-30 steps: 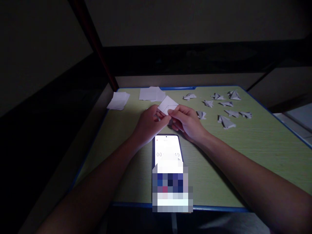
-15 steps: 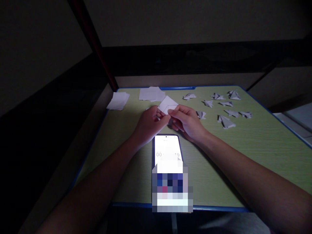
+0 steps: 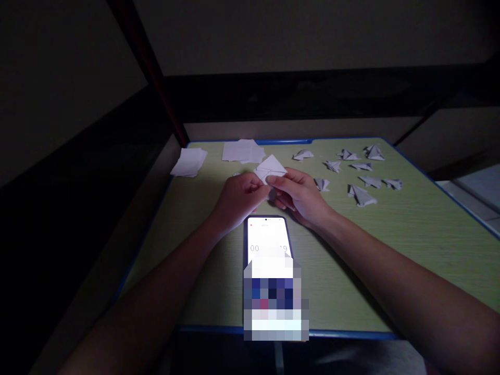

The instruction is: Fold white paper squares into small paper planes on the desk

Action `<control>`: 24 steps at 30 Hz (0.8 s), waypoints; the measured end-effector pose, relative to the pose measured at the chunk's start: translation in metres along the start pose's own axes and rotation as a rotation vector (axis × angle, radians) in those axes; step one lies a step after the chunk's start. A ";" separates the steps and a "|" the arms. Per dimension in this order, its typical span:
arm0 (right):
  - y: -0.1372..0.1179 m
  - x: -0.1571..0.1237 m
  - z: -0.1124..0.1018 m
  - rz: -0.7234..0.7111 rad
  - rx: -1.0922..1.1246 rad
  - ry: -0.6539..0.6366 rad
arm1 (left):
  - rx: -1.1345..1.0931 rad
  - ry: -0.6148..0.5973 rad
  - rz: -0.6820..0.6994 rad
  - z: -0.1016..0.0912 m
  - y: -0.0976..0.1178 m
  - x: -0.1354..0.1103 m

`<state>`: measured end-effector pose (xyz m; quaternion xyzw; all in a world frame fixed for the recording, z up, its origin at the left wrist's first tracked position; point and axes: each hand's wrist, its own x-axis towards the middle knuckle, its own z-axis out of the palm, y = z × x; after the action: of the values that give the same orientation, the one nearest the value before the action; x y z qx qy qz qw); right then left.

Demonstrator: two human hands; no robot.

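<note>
A small folded piece of white paper (image 3: 271, 165) is held up between my two hands above the table, one pointed corner facing away from me. My left hand (image 3: 242, 195) pinches its lower left side, with the fingers curled. On the other side, my right hand (image 3: 300, 192) grips the paper with the thumb on top and the fingers behind it. The lower part of the paper is partly hidden by the thumbs. Below the hands lies a phone (image 3: 267, 232) with a bright screen showing digits; its lower half is pixelated.
Several folded paper figures (image 3: 361, 196) are spread over the right side of the green table (image 3: 187, 265). At the back lie flat white sheets (image 3: 238, 151), and another stack of sheets (image 3: 188, 162) sits at the left edge. A wall stands behind the table.
The folded paper has tilted and shifted slightly to the right. My left fingers have curled in more and moved slightly lower along its edge. My right hand stays nearly in place.
</note>
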<state>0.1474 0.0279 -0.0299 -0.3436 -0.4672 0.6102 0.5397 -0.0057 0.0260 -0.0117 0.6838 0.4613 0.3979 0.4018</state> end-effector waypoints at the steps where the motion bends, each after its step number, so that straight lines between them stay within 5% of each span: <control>1: 0.000 0.000 0.000 0.005 0.004 -0.007 | 0.017 -0.001 0.014 0.000 0.000 0.000; 24: -0.004 0.000 0.001 0.032 0.070 0.002 | -0.001 -0.009 0.048 0.001 -0.002 -0.001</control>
<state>0.1476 0.0274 -0.0258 -0.3326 -0.4396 0.6343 0.5419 -0.0056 0.0249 -0.0142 0.6963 0.4428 0.4046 0.3942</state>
